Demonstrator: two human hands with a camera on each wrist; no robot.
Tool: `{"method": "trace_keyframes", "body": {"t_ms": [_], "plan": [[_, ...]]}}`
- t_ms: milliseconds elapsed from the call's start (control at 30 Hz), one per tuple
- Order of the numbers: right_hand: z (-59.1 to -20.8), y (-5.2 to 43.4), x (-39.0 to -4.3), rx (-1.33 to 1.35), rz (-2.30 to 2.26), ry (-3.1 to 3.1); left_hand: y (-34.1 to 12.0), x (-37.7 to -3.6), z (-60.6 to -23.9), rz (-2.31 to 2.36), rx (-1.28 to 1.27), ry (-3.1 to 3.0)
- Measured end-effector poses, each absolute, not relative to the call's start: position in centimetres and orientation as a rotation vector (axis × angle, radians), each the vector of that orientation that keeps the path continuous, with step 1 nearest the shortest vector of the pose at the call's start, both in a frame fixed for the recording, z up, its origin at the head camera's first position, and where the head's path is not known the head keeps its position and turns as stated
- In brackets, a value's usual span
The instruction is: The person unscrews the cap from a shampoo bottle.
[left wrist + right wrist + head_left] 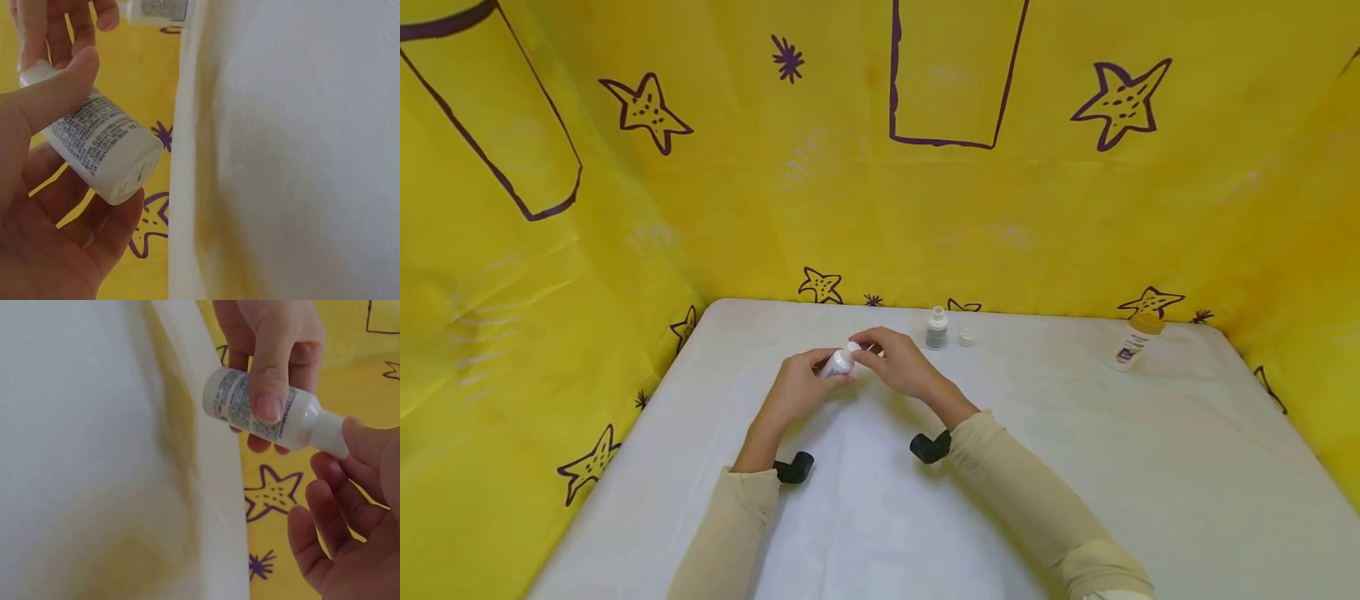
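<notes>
**Small bottle held crosswise between both hands, cap end toward the right hand**

The small white bottle (837, 363) is lifted off the table (1075, 467), held in the air above its middle, nearer the far edge than the person. Its long axis runs roughly left to right across the body: the flat base (134, 177) points toward the left side, and the narrow white cap (329, 434) points toward the right hand.

The left hand (797, 387) has the grip on the body of the bottle. Its thumb (269, 394) presses over the printed label and the other fingers curl round behind, so the bottle is clamped at its middle. The right hand (898, 362) meets the bottle at the cap end; its thumb (369, 440) touches the cap, and the other fingers lie loosely curved below it. Whether those fingers truly pinch the cap, I cannot tell for certain; the head view suggests fingertips closing on it.

So the cap lies straight ahead of the right hand's fingertips, and the body lies inside the left palm.

Beyond the bottle, further back on the table and a little to its right, a second small bottle (937, 328) stands upright without its cap, with a loose white cap (966, 337) just beside it. Well apart to the right stands a taller bottle with a yellow cap (1135, 340). Yellow star-printed cloth (880, 208) walls the table.
</notes>
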State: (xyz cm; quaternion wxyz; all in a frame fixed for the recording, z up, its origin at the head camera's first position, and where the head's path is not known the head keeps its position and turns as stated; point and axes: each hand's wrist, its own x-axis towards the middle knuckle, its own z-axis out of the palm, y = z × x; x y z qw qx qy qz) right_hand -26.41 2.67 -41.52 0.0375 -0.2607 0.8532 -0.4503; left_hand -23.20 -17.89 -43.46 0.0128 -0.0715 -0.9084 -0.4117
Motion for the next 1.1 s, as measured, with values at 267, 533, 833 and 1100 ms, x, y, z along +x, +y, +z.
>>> {"method": "trace_keyframes", "body": {"t_ms": [267, 533, 833, 1100], "plan": [[-41.2, 5.2, -25.8, -0.68, -1.402, 2.602, -16.1, -23.8, -42.9, -1.292, -0.383, -2.825], [-40.9, 8.7, -25.2, -0.706, -1.473, 2.678, -12.7, -23.6, -41.6, -1.289, -0.533, -2.827], [-40.6, 11.9, -23.8, -0.74, -1.481, 2.758, -9.3, -23.8, -41.9, -1.299, -0.631, -2.823], [-40.9, 14.2, -23.0, -0.772, -1.381, 2.856, -6.9, -24.4, -42.9, -1.304, -0.807, -2.832]]}}
